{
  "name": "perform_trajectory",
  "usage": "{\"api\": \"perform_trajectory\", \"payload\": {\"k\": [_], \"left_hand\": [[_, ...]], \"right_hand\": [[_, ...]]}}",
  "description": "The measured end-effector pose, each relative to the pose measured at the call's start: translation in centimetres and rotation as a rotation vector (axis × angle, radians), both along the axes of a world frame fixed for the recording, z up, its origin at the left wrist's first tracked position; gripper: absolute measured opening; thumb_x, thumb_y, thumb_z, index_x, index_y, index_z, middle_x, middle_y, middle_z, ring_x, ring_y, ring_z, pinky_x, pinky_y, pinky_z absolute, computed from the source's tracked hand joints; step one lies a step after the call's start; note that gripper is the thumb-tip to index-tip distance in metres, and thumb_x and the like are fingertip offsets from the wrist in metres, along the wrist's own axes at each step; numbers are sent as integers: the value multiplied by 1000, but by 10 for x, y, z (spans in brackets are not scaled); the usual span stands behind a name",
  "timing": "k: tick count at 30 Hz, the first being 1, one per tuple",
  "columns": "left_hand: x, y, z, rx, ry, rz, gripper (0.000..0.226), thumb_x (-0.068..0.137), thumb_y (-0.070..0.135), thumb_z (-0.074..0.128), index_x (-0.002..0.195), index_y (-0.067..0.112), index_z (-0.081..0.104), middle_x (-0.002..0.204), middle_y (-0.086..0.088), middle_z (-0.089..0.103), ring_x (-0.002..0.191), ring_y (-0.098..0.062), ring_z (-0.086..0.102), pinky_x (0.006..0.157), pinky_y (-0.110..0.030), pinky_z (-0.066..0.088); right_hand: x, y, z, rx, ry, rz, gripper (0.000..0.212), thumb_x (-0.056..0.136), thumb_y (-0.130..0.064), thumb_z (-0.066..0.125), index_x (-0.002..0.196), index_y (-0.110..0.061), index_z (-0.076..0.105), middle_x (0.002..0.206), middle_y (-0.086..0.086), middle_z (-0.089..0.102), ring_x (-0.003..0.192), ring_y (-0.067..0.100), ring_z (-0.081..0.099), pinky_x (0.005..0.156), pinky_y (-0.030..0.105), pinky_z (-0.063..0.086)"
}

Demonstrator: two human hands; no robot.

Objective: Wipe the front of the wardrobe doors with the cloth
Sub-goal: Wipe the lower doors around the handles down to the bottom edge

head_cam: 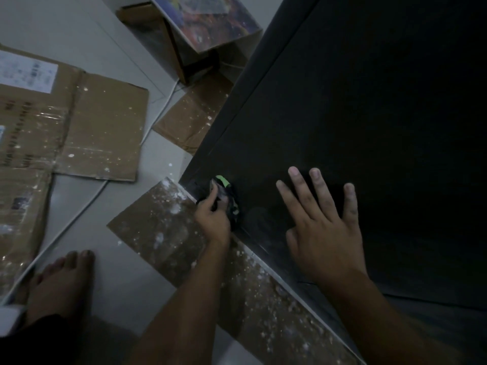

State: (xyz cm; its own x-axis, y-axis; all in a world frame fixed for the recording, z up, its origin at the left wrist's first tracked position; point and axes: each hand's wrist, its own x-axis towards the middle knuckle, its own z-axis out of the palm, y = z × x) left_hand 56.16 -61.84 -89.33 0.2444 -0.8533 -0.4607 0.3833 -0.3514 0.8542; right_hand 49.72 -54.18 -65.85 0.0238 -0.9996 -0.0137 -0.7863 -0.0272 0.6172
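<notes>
The black wardrobe door (355, 114) fills the right side of the head view, its bottom edge running diagonally along the floor. My left hand (214, 218) grips a dark cloth (226, 197) with a green patch and holds it against the door's lower left corner, just above the floor. My right hand (324, 227) lies flat on the door to the right of the cloth, fingers straight and spread.
Flattened cardboard sheets (79, 127) spattered with white paint cover the grey floor at left and along the door's base. A white cable (87, 206) crosses the floor. An open box (200, 35) stands at the top. My bare foot (60, 283) rests at lower left.
</notes>
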Motion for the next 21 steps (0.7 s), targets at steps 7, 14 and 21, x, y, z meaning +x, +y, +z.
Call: {"api": "perform_trajectory", "payload": {"k": [7,14,21], "left_hand": [[13,-35,-13,152,-177,-11,41,97,-2,52,138,2,48,137,-18,52,121,-26,51,97,-22,38],[-20,25,23,-56,-263,-120,32,95,1,57,125,-5,47,117,-9,49,109,-23,50,93,-21,39],[-53,93,67,-296,-288,-256,32,97,13,59,125,-1,49,120,-7,45,108,-10,43,93,-16,35]], "right_hand": [[-18,19,1,-141,-12,-49,78,92,-21,53,158,-26,13,165,-3,-12,152,15,-12,119,49,-15],[-64,69,2,-260,90,-107,74,102,-28,54,157,-38,7,164,-12,-15,149,8,-20,114,50,-8],[-83,85,-5,-404,132,-136,56,106,-41,41,156,-39,15,162,-13,-19,146,7,-26,111,54,-24]]}}
